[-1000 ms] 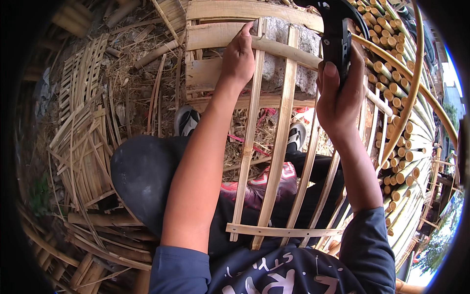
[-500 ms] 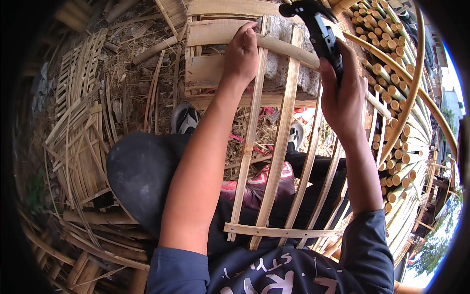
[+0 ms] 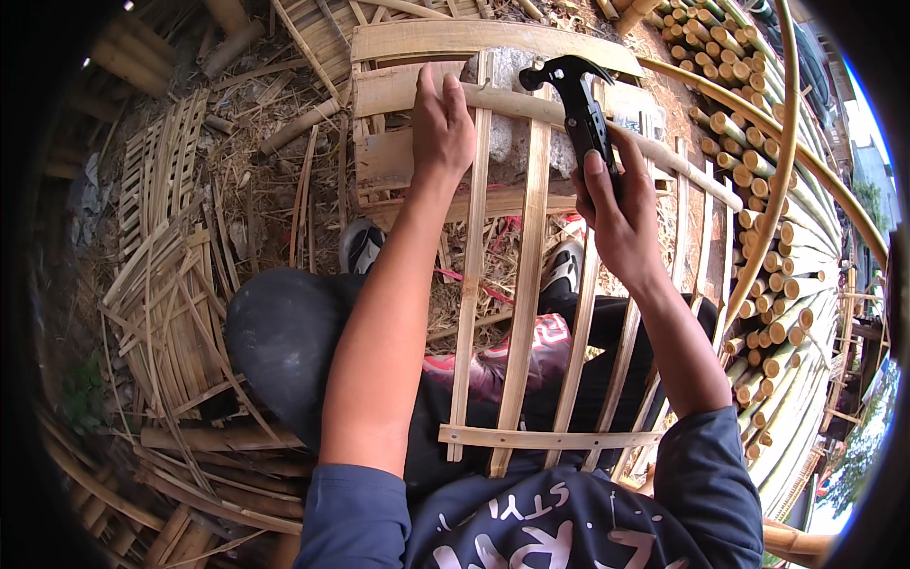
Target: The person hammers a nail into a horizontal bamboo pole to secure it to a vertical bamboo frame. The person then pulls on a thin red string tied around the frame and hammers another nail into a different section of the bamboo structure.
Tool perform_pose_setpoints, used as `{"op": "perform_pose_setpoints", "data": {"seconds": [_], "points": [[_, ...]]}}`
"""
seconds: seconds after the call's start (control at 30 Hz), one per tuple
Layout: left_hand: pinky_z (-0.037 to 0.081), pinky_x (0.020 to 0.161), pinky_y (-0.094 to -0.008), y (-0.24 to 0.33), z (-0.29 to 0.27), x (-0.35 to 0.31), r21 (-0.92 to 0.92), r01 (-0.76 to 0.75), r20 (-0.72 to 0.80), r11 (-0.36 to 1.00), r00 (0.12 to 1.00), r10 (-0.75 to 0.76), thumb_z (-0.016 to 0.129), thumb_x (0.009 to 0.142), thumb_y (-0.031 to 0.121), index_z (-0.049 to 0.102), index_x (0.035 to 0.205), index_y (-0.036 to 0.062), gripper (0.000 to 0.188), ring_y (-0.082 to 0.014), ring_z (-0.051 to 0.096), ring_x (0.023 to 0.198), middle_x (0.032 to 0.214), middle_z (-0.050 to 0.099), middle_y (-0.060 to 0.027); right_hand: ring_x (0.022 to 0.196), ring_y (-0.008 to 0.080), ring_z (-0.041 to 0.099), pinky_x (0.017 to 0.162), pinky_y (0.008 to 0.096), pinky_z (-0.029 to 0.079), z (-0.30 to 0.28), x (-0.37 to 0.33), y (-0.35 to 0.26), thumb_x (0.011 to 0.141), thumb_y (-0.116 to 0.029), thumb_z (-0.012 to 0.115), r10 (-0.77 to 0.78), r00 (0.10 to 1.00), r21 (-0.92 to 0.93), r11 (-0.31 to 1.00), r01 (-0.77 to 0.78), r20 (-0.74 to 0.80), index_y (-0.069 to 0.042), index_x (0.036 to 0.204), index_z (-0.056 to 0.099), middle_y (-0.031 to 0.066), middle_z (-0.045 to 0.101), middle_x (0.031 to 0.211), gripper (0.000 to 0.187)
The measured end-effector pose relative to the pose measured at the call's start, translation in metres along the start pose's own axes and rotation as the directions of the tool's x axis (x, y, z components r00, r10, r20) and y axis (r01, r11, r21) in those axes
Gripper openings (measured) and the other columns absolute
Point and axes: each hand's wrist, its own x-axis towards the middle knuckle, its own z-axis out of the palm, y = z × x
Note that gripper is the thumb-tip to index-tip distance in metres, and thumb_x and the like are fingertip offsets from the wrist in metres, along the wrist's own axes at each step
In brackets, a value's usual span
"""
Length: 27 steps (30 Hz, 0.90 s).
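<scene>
My right hand (image 3: pixel 621 218) grips the handle of a black claw hammer (image 3: pixel 586 114), its head over the second slat's upper end. At the left end of a round bamboo pole (image 3: pixel 517 104), my left hand (image 3: pixel 444 128) is closed, the pole's tip hidden by it. The pole crosses the upper ends of several flat bamboo slats (image 3: pixel 527 228), and a small nail appears to stand near the first slat. At the lower end, a thin nailed crosspiece (image 3: pixel 540 438) joins the slats over my lap. Beneath the pole is a rough grey stone block (image 3: pixel 507 142).
The block rests on a low platform of wooden boards (image 3: pixel 408 43). Stacked bamboo poles (image 3: pixel 758 237) stand on the right, with a bent bamboo strip (image 3: pixel 791 142) before them. Split bamboo strips and a woven lattice (image 3: pixel 156 171) lie at left, amid scraps and straw.
The hammer has come down and left, its head now lower over the pole. My left hand has opened its fingertips from near the nail and shifted slightly left. The view has shifted a little too.
</scene>
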Motion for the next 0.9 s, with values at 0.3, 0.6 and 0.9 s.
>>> {"op": "perform_pose_setpoints", "data": {"seconds": [0.3, 0.6, 0.9], "points": [[0.048, 0.085, -0.0327, 0.224, -0.037, -0.046, 0.143, 0.283, 0.269, 0.948, 0.911, -0.312, 0.037, 0.106, 0.051, 0.068, 0.106, -0.0025, 0.062, -0.0196, 0.064, 0.095, 0.095, 0.071, -0.0126, 0.074, 0.0485, 0.061, 0.068, 0.0514, 0.046, -0.066, -0.044, -0.083, 0.096, -0.008, 0.056, -0.242, 0.965, -0.182, 0.949, 0.256, 0.097, 0.003, 0.134, 0.033, 0.0280, 0.061, 0.079, 0.045], [0.045, 0.085, -0.0261, 0.297, -0.044, -0.112, -0.162, 0.434, 0.529, 0.886, 0.796, -0.293, 0.054, 0.106, 0.029, 0.062, 0.119, 0.0026, 0.030, -0.0056, 0.055, 0.095, 0.107, 0.064, 0.0005, 0.086, 0.0535, 0.061, 0.072, 0.0586, 0.049, -0.091, -0.087, -0.116, 0.090, -0.007, 0.061, -0.279, 0.907, -0.138, 0.932, 0.335, 0.315, 0.005, 0.123, 0.035, 0.0354, 0.062, 0.098, 0.044], [0.051, 0.061, -0.0313, 0.300, -0.066, -0.062, -0.158, 0.606, 0.356, 0.780, 0.772, -0.527, 0.050, 0.107, 0.035, 0.047, 0.115, 0.0101, 0.026, -0.0117, 0.058, 0.075, 0.090, 0.053, 0.0000, 0.073, 0.0375, 0.071, 0.064, 0.0457, 0.055, -0.148, -0.002, -0.096, 0.096, -0.043, 0.062, -0.475, 0.876, -0.593, 0.685, 0.424, 0.078, -0.001, 0.111, 0.064, 0.0162, 0.069, 0.068, 0.045]]}}
